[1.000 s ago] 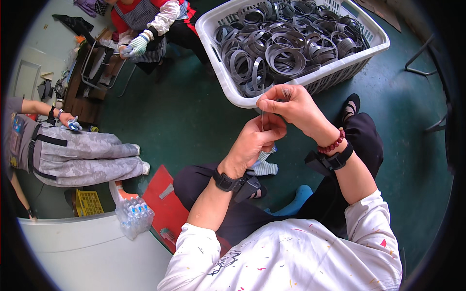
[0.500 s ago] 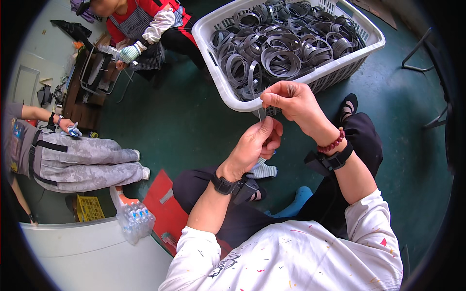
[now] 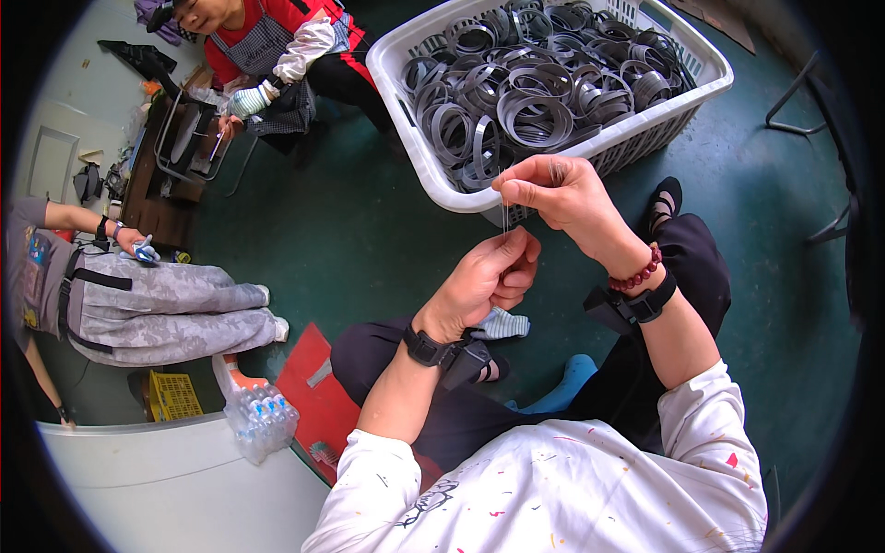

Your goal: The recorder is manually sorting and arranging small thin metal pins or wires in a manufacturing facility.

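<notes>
Thin, pale, wire-like strands (image 3: 505,214) stretch between my two hands, just off the near corner of a white basket. My right hand (image 3: 564,195) is closed, pinching their upper end between thumb and forefinger. A few fine dark ends poke up by its knuckles. Below and to the left, my left hand (image 3: 487,279) pinches the lower end, its other fingers curled in. Whether the strands are wire or thread is too fine to make out. The white plastic basket (image 3: 419,166) is heaped with grey flat-band rings (image 3: 535,118).
A co-worker in a checked apron (image 3: 263,46) sits at the upper left. Another person in grey camouflage trousers (image 3: 171,309) stands at left. A pack of clear bottles (image 3: 261,419) rests near a red board (image 3: 309,373). A yellow crate (image 3: 175,396) sits behind.
The strands between my hands have shifted slightly right, and my left hand's fingers have curled in a little. The seated co-worker's head has moved further into view.
</notes>
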`<action>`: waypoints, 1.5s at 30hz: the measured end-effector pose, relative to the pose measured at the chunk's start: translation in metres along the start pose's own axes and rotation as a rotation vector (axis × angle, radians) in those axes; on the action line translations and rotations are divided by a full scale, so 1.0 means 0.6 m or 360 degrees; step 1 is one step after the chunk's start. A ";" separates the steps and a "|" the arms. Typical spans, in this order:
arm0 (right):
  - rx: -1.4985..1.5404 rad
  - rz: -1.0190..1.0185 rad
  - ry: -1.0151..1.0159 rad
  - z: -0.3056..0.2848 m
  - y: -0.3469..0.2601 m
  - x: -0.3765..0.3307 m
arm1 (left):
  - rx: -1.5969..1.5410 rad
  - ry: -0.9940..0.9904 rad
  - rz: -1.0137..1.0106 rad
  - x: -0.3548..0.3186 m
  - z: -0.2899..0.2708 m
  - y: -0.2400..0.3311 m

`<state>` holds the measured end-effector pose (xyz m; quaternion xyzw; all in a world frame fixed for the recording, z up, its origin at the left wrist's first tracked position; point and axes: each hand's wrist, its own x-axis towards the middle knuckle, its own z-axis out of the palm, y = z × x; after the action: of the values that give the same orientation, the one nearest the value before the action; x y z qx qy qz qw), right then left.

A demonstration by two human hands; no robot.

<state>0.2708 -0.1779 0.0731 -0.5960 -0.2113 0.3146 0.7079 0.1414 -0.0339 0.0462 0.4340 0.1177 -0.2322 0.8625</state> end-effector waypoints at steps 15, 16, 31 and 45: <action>-0.0135 0.0007 0.0163 -0.002 -0.008 -0.006 | 0.0034 -0.0099 -0.0070 0.011 0.005 -0.008; -0.0100 0.0036 0.0165 0.002 -0.010 -0.010 | 0.0032 -0.0108 -0.0045 0.009 0.004 -0.013; 0.0186 -0.0111 0.0333 0.006 0.011 0.011 | 0.0021 0.0245 0.0455 0.002 0.002 -0.013; 0.0189 -0.0004 0.0259 -0.013 0.018 0.011 | 0.0448 0.0444 0.0511 0.008 0.004 -0.023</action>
<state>0.2786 -0.1776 0.0603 -0.5762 -0.1348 0.2762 0.7573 0.1385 -0.0443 0.0362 0.5906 0.1316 -0.0442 0.7949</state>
